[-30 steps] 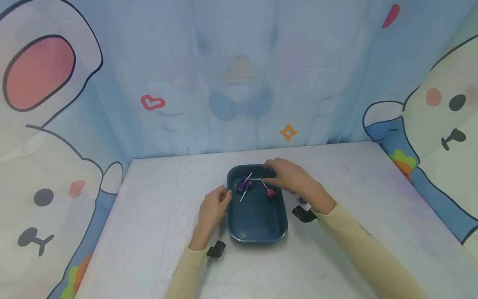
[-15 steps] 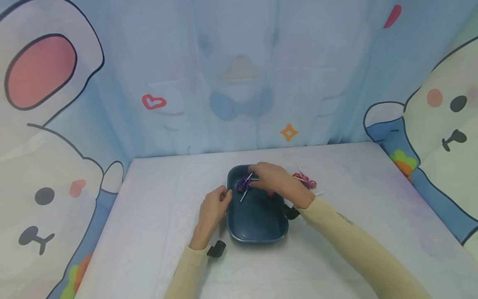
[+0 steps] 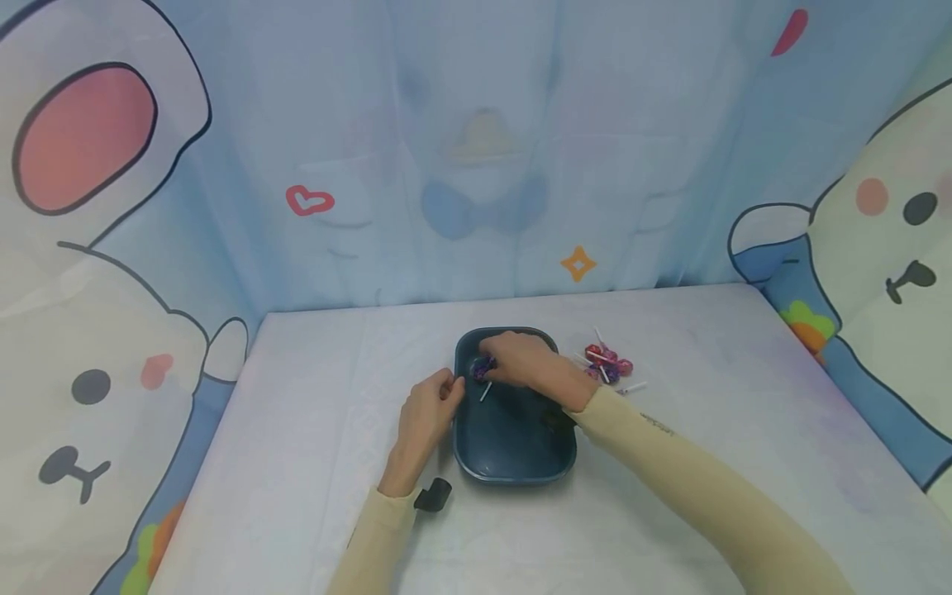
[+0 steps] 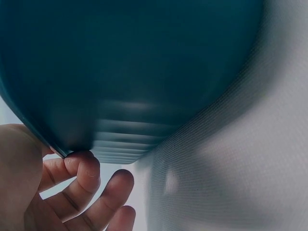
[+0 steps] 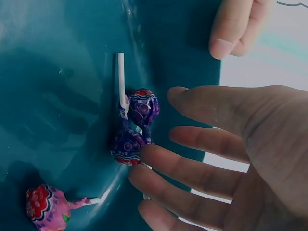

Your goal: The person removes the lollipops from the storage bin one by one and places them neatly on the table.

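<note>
A dark teal tray (image 3: pixel 513 450) lies on the table, and my left hand (image 3: pixel 426 417) pinches its left rim. The left wrist view shows thumb and forefinger at the rim, with the other fingers loose below. Over the upper part of the tray is my right hand (image 3: pixel 524 361), its fingers spread. Two purple-wrapped lollipops (image 5: pixel 143 107) lie together in the tray beside its fingertips; one finger appears to touch the lower one. A pink-wrapped lollipop (image 5: pixel 47 207) lies farther off in the tray, hidden by the right hand in the head view.
Several red, pink and purple lollipops (image 3: pixel 606 361) lie in a loose pile on the white-covered table (image 3: pixel 357 372), right of the tray. A blue printed curtain (image 3: pixel 387 165) hangs behind the table.
My right hand has moved left across the tray, from its upper right edge to the purple lollipops. The pile on the right has come into view. My left hand stays at the rim.
</note>
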Demonstrator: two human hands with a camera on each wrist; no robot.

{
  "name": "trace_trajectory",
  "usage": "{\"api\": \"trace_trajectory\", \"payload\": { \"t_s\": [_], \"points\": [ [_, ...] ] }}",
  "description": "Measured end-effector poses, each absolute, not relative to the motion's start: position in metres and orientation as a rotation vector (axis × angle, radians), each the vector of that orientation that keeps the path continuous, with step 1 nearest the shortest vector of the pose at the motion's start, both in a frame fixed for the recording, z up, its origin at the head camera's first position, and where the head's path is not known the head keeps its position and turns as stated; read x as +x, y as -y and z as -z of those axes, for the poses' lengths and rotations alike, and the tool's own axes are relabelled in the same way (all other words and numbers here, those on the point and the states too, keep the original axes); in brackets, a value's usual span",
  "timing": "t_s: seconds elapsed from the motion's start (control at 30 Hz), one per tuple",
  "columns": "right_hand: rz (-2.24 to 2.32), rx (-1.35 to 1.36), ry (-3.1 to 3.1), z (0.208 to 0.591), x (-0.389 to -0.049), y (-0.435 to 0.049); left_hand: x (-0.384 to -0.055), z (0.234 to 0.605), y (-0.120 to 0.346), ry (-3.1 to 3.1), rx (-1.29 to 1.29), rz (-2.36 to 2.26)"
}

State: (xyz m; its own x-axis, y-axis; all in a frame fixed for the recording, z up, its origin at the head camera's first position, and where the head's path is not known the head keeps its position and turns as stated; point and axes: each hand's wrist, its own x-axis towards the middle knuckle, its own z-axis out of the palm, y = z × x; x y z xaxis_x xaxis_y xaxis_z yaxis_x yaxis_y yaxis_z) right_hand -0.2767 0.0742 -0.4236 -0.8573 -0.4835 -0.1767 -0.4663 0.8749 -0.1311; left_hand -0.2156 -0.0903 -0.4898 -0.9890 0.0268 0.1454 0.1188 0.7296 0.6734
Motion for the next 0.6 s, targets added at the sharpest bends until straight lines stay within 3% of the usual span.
{"api": "trace_trajectory", "payload": {
  "t_s": [0.6],
  "points": [
    [0.054,-0.692,-2.793,0.431,-0.279,-0.059,-0.217,0.491,0.089,2.833,-0.086,1.092]
  ]
}}
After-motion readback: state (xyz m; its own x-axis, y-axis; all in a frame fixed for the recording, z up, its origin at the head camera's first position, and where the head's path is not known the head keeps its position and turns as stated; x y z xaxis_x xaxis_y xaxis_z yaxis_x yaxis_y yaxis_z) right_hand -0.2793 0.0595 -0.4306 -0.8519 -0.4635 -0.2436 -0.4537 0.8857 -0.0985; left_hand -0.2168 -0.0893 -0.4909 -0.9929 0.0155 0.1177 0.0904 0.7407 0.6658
